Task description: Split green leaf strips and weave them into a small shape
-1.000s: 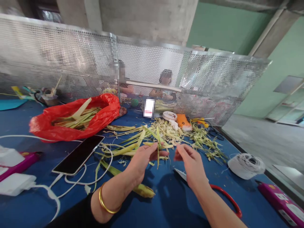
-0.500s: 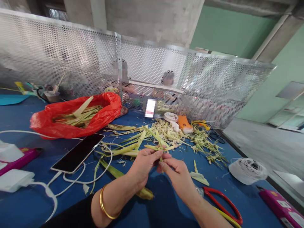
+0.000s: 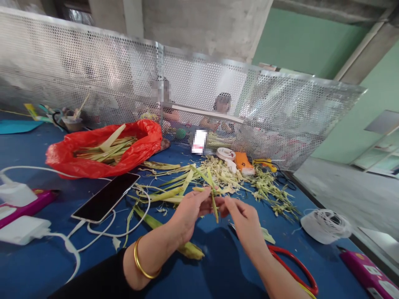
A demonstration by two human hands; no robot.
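My left hand (image 3: 190, 209) pinches a folded green leaf strip (image 3: 215, 205) between thumb and fingers; one end of the strip hangs down past the fingertips. Just right of it, my right hand (image 3: 241, 214) is closed, thumb against fingers, close to the strip; what it grips, if anything, is too small to make out. Behind both hands lie long pale green leaves (image 3: 171, 193) and a heap of dry shreds (image 3: 218, 168). A wide green husk (image 3: 191, 250) passes beneath my left forearm.
A red bag (image 3: 93, 168) of leaves and a phone (image 3: 106, 198) with white cables are at left. Red-handled scissors (image 3: 296, 263), a white string roll (image 3: 326, 226) and a purple power strip (image 3: 368, 270) are at right. Two people sit behind the perforated screen (image 3: 199, 74).
The strip's lower end now hangs free below my left fingers. My right hand has moved slightly right, away from it. The view has shifted a little.
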